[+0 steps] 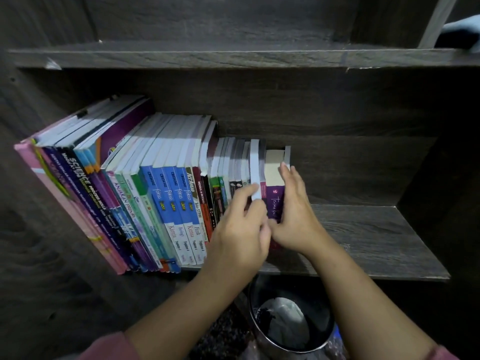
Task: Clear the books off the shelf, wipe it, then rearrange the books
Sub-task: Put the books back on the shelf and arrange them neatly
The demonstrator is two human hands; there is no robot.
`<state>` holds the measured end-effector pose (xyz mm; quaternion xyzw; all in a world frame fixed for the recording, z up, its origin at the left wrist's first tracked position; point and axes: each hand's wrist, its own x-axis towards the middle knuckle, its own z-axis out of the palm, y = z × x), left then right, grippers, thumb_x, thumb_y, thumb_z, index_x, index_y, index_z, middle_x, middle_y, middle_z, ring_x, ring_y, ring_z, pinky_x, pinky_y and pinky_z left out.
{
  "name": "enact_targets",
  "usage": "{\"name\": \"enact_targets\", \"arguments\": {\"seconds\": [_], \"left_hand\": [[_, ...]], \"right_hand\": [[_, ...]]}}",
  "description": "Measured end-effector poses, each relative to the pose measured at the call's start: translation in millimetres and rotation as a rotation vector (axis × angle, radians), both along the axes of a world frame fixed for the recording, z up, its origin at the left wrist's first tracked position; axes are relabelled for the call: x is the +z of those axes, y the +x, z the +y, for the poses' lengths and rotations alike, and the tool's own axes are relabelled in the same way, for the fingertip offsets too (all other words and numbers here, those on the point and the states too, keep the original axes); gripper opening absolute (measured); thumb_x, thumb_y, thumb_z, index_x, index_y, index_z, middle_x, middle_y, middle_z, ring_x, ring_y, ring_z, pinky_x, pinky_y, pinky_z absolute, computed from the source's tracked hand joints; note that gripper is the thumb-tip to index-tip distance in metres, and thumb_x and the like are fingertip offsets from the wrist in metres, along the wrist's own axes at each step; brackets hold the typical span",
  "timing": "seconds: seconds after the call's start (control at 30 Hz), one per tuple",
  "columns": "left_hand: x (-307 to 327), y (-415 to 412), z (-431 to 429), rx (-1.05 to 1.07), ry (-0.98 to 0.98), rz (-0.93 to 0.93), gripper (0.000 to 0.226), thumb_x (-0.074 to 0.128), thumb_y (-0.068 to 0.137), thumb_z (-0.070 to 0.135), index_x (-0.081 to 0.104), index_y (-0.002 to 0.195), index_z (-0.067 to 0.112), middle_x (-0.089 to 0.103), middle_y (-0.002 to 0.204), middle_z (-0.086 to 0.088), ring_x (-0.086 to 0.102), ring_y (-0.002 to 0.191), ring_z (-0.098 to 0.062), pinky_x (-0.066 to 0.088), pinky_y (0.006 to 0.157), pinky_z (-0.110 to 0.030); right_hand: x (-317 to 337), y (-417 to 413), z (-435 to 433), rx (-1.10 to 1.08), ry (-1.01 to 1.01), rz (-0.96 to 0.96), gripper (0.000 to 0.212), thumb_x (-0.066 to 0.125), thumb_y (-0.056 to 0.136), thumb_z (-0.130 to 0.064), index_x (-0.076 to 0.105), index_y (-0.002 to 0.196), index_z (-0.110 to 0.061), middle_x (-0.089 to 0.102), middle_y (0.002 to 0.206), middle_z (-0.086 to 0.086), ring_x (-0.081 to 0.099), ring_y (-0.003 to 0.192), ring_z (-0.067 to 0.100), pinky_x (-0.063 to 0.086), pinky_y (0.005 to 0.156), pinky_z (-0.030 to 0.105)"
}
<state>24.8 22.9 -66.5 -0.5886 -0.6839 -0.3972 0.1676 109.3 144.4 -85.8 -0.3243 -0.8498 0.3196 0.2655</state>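
A row of books [166,193] stands on the dark wooden shelf [363,242], filling its left half and leaning left. At the row's right end is a purple book [274,198] with a white-spined book [255,172] beside it. My left hand [239,229] pinches the white-spined book near its lower front edge. My right hand [293,211] lies flat with straight fingers against the purple book's right side. The two hands touch at the thumbs in front of the books.
The shelf's right half is bare wood. An upper shelf board [233,58] runs above, with a light blue cloth [462,32] at its far right. A black waste bin [291,323] with a grey liner stands on the floor below the shelf edge.
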Motion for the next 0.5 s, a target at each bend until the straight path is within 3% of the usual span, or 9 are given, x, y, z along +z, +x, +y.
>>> {"name": "enact_targets", "arguments": {"seconds": [0.07, 0.13, 0.2, 0.3, 0.43, 0.5], "left_hand": [[10.6, -2.2, 7.1, 0.048, -0.008, -0.042, 0.02, 0.072, 0.081, 0.009, 0.053, 0.083, 0.012, 0.052, 0.093, 0.003, 0.054, 0.072, -0.012, 0.046, 0.058, -0.025], [21.8, -3.9, 11.3, 0.074, -0.048, -0.063, 0.021, 0.073, 0.081, 0.013, 0.052, 0.085, 0.016, 0.046, 0.084, 0.008, 0.048, 0.065, -0.01, 0.042, 0.057, -0.024], [27.9, -0.9, 9.6, 0.075, -0.092, -0.124, 0.022, 0.069, 0.082, 0.01, 0.05, 0.088, 0.02, 0.046, 0.089, 0.009, 0.051, 0.069, -0.009, 0.045, 0.062, -0.026], [33.4, 10.6, 2.0, 0.166, -0.201, -0.302, 0.041, 0.065, 0.078, 0.014, 0.034, 0.101, 0.026, 0.038, 0.104, 0.008, 0.048, 0.083, -0.011, 0.035, 0.07, -0.022], [35.3, 19.3, 3.0, 0.219, -0.369, -0.219, 0.074, 0.065, 0.079, 0.025, 0.017, 0.135, 0.027, 0.031, 0.121, -0.005, 0.056, 0.092, -0.023, 0.044, 0.073, -0.028], [34.3, 17.3, 7.1, 0.219, -0.447, -0.154, 0.091, 0.062, 0.087, 0.021, -0.004, 0.149, 0.031, 0.04, 0.121, -0.01, 0.059, 0.092, -0.025, 0.045, 0.072, -0.031]], "right_hand": [[3.6, 1.4, -1.7, -0.005, 0.009, -0.028, 0.109, 0.071, 0.079, -0.019, -0.008, 0.152, -0.034, -0.016, 0.16, -0.008, -0.009, 0.148, 0.017, 0.015, 0.117, 0.039], [6.5, 3.7, -2.6, 0.001, 0.014, -0.048, 0.106, 0.071, 0.08, -0.018, -0.005, 0.153, -0.031, -0.014, 0.161, -0.005, -0.007, 0.148, 0.016, 0.015, 0.116, 0.035], [10.4, 7.7, 0.0, 0.019, 0.013, -0.097, 0.104, 0.067, 0.08, -0.01, -0.003, 0.154, -0.03, -0.01, 0.162, -0.002, -0.002, 0.149, 0.016, 0.014, 0.112, 0.022], [18.3, 15.5, 5.9, 0.036, -0.012, -0.138, 0.099, 0.06, 0.079, -0.001, 0.003, 0.155, -0.033, -0.003, 0.163, -0.001, 0.004, 0.147, 0.008, 0.01, 0.097, 0.001], [25.8, 19.7, 3.6, 0.05, -0.059, -0.145, 0.095, 0.055, 0.083, 0.004, 0.006, 0.154, -0.036, -0.002, 0.163, -0.001, 0.003, 0.147, 0.007, 0.011, 0.103, 0.011], [28.0, 19.0, 0.2, 0.062, -0.072, -0.136, 0.094, 0.053, 0.084, 0.005, 0.005, 0.155, -0.035, -0.004, 0.163, 0.0, 0.001, 0.148, 0.009, 0.011, 0.105, 0.014]]}}
